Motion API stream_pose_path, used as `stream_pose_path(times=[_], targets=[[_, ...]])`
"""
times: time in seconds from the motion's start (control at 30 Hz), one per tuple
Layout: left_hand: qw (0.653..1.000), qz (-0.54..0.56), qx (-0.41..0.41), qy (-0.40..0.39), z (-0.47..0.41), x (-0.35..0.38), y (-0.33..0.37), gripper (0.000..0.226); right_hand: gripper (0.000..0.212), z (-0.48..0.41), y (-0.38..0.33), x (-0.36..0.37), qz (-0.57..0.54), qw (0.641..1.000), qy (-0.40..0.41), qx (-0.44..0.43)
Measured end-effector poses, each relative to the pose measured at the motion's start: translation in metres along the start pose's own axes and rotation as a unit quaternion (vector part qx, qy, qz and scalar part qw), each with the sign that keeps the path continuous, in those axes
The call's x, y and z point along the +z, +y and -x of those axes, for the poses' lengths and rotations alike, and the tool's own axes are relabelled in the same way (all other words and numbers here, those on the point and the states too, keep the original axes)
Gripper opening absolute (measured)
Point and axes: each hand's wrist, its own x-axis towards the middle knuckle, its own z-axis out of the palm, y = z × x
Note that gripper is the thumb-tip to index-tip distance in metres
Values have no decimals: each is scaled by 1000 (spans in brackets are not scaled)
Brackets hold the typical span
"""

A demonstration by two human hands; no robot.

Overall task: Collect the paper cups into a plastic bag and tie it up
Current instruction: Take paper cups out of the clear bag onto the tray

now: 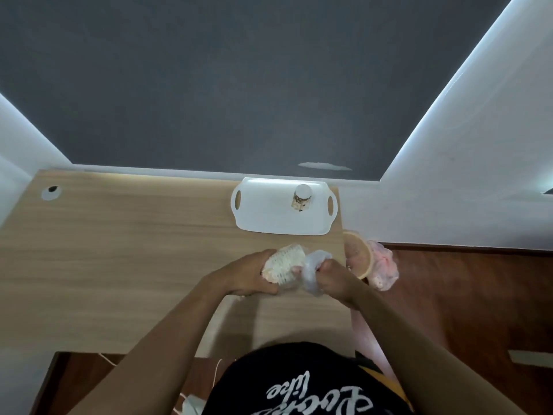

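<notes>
My left hand (250,274) is wrapped around a stack of ribbed paper cups (282,265) lying on its side inside a clear plastic bag (311,272), fingers curled under and pressed against the bundle through the film; my right hand (332,278) is closed into a fist on the gathered neck of the bag, fingers clenched tight on the bunched plastic just to the right of the cups. The two hands are close together, the twisted plastic running between them; the bundle sits low over the wooden desk (134,250), near its right edge, though I cannot tell whether it touches the surface.

Beyond my hands, against the back of the desk, lies a white tray with cut-out handles (257,214); on it stands one small cup with a brown pattern (302,199), toward the tray's right half, well apart from the bag. Just off the desk's right edge, beside my right hand, is a round tan-rimmed bin (359,254) with a pinkish plastic liner (386,269) bulging around it; it stands over the dark reddish floor (463,295). A round cable hole (52,191) shows in the desk's far left corner; a grey wall (239,85) rises behind.
</notes>
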Motion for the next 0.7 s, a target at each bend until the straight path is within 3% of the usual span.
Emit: stream_pose_path(times=[0.07,0.17,0.27,0.33,0.4,0.53,0.63,0.7], targets=[[999,-27,4,41,-5,-6,9,82,25,-3,-17,3,-40,998,45,-7],[992,-90,-13,93,-12,-15,19,95,29,-13,-20,2,-76,995,62,32],[987,-125,1,104,-21,-19,18,98,21,-15,-22,-3,-103,994,32,-5],[982,-154,9,106,-25,-23,18,90,33,-13,-29,-9,-84,995,-2,-59],[980,-165,11,109,-27,-26,18,84,30,-12,-32,-9,-74,994,-32,-76],[985,-143,-12,96,-29,-25,15,81,41,-11,-36,-8,-45,995,-3,-88],[992,-85,-35,89,-27,-25,9,78,19,-15,-39,-15,-14,995,-26,-96],[994,-42,-49,88,-24,-27,1,74,26,-21,-33,-18,4,998,-11,-57]])
